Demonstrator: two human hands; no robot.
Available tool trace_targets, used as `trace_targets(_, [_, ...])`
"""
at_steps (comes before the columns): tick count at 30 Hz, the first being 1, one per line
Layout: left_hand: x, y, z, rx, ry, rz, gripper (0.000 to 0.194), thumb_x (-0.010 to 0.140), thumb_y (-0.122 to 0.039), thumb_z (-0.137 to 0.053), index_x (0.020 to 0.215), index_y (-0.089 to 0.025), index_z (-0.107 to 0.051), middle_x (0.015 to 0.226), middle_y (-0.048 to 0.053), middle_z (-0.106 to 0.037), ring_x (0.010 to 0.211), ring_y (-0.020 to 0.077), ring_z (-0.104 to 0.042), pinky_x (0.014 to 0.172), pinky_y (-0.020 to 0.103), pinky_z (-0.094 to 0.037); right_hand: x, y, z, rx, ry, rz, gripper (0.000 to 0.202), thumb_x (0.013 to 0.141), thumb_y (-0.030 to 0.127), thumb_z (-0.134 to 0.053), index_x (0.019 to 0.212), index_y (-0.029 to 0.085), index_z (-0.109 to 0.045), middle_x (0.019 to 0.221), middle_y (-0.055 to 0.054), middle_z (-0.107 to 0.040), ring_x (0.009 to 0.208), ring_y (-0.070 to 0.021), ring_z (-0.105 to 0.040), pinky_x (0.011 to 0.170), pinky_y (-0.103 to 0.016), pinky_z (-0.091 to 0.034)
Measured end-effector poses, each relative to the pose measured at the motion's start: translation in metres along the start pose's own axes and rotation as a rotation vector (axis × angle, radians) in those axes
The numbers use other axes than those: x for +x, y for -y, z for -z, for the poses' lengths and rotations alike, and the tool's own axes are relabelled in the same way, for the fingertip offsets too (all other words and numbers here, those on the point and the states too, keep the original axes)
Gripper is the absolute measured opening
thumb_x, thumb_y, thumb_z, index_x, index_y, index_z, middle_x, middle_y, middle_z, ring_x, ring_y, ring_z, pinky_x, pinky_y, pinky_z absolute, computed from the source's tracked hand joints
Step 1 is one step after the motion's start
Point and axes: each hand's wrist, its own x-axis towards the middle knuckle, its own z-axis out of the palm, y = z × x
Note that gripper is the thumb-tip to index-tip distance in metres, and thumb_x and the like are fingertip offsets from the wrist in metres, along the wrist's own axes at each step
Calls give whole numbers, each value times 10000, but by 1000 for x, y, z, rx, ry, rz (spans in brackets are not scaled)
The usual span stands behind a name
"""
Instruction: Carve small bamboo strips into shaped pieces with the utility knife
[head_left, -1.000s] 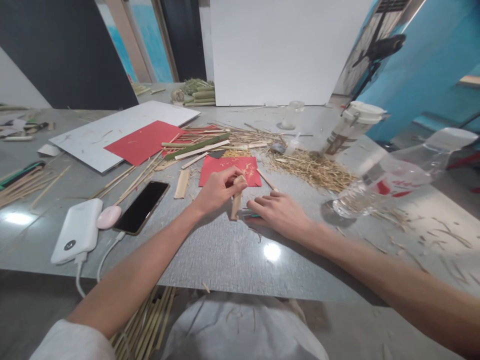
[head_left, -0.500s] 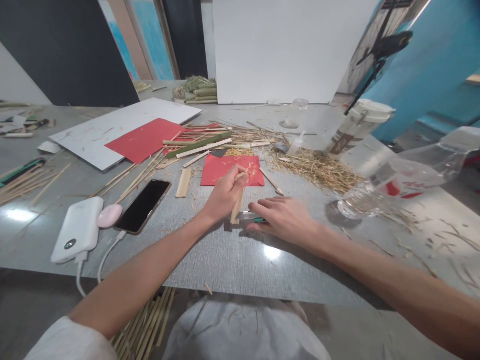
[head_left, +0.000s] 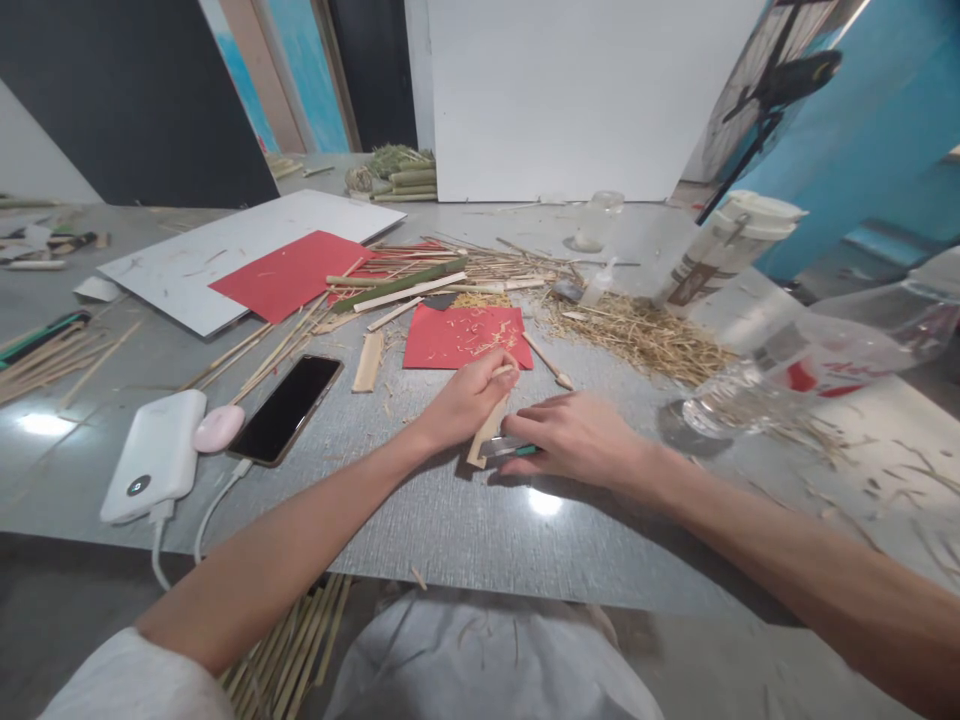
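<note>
My left hand point(head_left: 472, 400) is closed around the upper part of a flat, pale wooden strip point(head_left: 486, 436), which slants down toward me just above the grey table. In my right hand point(head_left: 570, 435) is a green cutter point(head_left: 525, 451), gripped between thumb and fingers, its metal blade against the strip's lower end. Behind my left hand lies a red sheet point(head_left: 450, 337) sprinkled with small shavings. A thin stick with a pointed tip point(head_left: 547, 362) rests beside the sheet's right edge.
A black phone point(head_left: 286, 410), a pink case point(head_left: 219, 429) and a white power bank point(head_left: 154, 455) lie at the left. Dry straw point(head_left: 645, 338), a clear bottle point(head_left: 810, 365) and a tumbler point(head_left: 724, 255) are at the right. Thin sticks point(head_left: 480, 262) lie behind the red sheet.
My left hand and the strip have shifted slightly right and toward me. The cutter blade now shows more clearly across the strip's lower end.
</note>
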Motion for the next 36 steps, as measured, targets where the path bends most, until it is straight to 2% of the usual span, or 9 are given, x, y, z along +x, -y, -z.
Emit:
trace_targets(6, [-2,3,-4,-38,87,14,231,1094,-379,-461,930,-226,-519,809,-26,-514,761,167,-501,745,314,-406,-1,-3,1,30,39,62,545,1100,695,-436,955,220,-659,720,-24,-712,627,-173,-598,611,-350,-178])
trace_targets(14, [-3,7,-12,-175,75,28,245,1085,-411,-464,937,-224,-525,804,-28,-519,738,155,-515,711,305,-414,1,-11,3,85,28,119,507,1102,651,-481,910,217,-659,716,-10,-691,598,-151,-560,610,-346,-229])
trace_targets(23, [-1,13,-16,-67,36,30,253,1097,-414,-427,940,-233,-509,806,-20,-555,742,165,-542,715,315,-420,4,-22,4,121,36,172,419,1090,566,-536,883,224,-661,683,5,-690,570,-141,-543,601,-350,-216])
trace_targets(27, [-1,8,-17,13,180,-26,298,1106,-406,-418,902,-224,-536,816,-6,-575,775,178,-553,740,332,-422,6,-14,1,91,14,284,376,1072,510,-550,847,231,-663,690,2,-702,578,-145,-536,599,-352,-196])
trace_targets(29, [0,4,-17,8,200,-46,302,1107,-403,-423,891,-224,-534,819,-2,-576,783,179,-559,749,337,-429,8,-11,1,80,-8,334,366,1071,495,-542,850,231,-666,712,-6,-711,599,-153,-545,603,-354,-205])
trace_targets(32, [4,1,-14,-72,-5,6,283,1103,-447,-439,921,-239,-502,761,-16,-525,702,167,-537,684,323,-440,6,-17,6,116,-16,281,397,1090,522,-527,848,233,-647,700,1,-678,593,-152,-526,607,-351,-235])
trace_targets(34, [7,3,-8,-157,-167,79,264,1092,-497,-463,980,-258,-480,701,-41,-483,596,148,-510,594,302,-431,2,-24,11,176,-56,129,423,1086,547,-530,817,233,-617,670,5,-625,586,-150,-499,603,-344,-255])
trace_targets(36, [9,6,-2,-258,-282,131,259,1071,-522,-507,1032,-275,-442,658,-65,-485,525,138,-532,525,279,-428,-2,-31,16,298,-140,-89,404,1059,562,-565,826,234,-601,659,12,-576,582,-148,-466,589,-330,-272])
